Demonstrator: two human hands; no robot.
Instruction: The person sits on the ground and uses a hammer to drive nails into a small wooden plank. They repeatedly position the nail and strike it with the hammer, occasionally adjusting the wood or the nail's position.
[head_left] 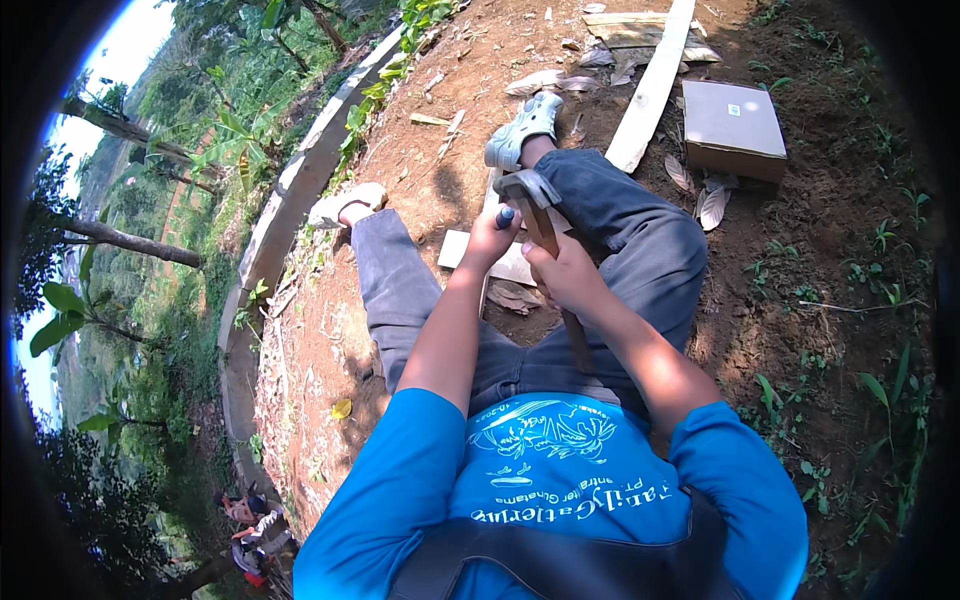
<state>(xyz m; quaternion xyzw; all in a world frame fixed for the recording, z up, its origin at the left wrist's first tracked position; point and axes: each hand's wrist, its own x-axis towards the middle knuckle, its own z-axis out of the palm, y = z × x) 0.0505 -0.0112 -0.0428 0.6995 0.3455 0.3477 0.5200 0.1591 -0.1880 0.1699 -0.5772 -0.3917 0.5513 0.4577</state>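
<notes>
My right hand (565, 272) is closed around the wooden handle of a claw hammer (543, 232). Its metal head is raised beside my left hand, and the handle's lower end hangs toward my lap. My left hand (488, 240) grips an upright tool with a blue handle end (505, 216); the rest of that tool is hidden below my fist. Under both hands, between my legs, lie pale wooden pieces, one a flat board (454, 249) sticking out to the left. Where the blue-handled tool meets the wood cannot be seen.
A closed cardboard box (735, 125) stands on the soil at right, near a long pale plank (655, 90). More short boards (640, 32) lie at the far side. A low concrete edge (290, 200) borders the slope at left. Two people (255, 530) are at lower left.
</notes>
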